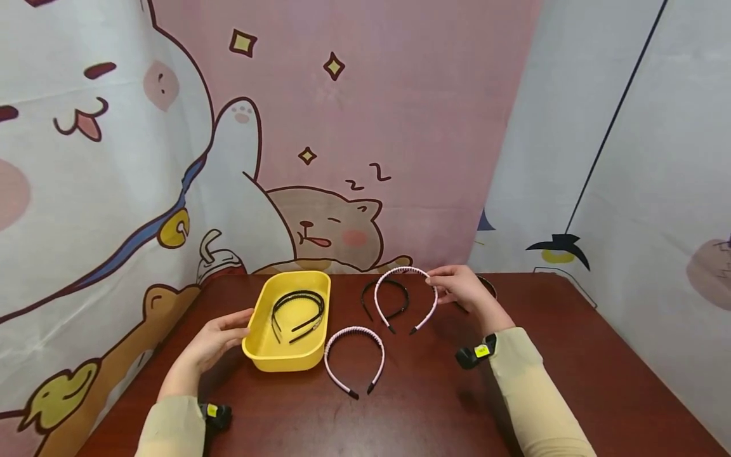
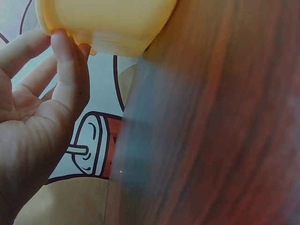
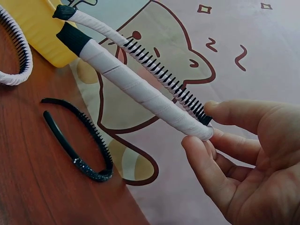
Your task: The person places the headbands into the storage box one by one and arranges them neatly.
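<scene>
My right hand (image 1: 465,292) pinches a pale pink wrapped headband (image 3: 140,91) with black comb teeth and black tips, raised above the table. My left hand (image 1: 211,339) touches the left side of a yellow tub (image 1: 285,363) with its fingertips, its fingers fairly straight. Inside the tub lie black headbands (image 1: 298,293). A second pale pink headband (image 1: 354,329) rests on the table just right of the tub. Behind the raised headband lies a black headband with a glittery part (image 3: 96,175). Another dark headband (image 1: 488,287) is partly hidden behind my right wrist.
The brown wooden table (image 1: 422,406) reaches back to a cartoon-printed cloth (image 1: 428,127). Similar cloth hangs along the left and right sides. The tub stands toward the table's left.
</scene>
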A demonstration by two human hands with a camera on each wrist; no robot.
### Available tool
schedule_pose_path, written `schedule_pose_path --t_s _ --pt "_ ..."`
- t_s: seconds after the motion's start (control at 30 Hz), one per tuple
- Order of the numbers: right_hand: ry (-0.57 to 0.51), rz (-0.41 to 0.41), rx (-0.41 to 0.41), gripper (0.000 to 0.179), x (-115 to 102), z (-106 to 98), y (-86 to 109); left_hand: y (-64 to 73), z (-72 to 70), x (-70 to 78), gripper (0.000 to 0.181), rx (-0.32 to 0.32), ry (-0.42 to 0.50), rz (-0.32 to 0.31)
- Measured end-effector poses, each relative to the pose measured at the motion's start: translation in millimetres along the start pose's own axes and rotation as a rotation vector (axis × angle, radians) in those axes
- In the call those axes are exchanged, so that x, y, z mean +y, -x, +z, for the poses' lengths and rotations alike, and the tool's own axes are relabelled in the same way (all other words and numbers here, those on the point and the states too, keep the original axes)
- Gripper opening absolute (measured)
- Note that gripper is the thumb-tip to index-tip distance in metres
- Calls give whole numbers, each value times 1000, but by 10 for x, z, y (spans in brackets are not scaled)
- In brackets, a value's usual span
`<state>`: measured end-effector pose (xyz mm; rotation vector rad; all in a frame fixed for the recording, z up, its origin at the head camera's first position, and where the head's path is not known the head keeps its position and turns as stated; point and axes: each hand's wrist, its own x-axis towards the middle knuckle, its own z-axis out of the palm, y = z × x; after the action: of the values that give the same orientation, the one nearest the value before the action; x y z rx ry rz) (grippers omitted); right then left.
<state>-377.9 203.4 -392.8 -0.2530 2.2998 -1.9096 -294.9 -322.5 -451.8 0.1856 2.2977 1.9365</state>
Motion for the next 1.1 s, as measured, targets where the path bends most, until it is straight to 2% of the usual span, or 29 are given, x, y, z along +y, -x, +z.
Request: schedule_pose_path --t_s 0.43,0.8,1.1 --pt "16 -15 -14 39 -85 208 -103 6 -13 -54 58 21 5 -21" --pt "-19 -9 -31 41 -146 358 -210 -2 -18 17 59 -15 13 16" --pt "-32 -2 -68 40 -122 491 -276 1 -6 -3 58 -4 17 -5"
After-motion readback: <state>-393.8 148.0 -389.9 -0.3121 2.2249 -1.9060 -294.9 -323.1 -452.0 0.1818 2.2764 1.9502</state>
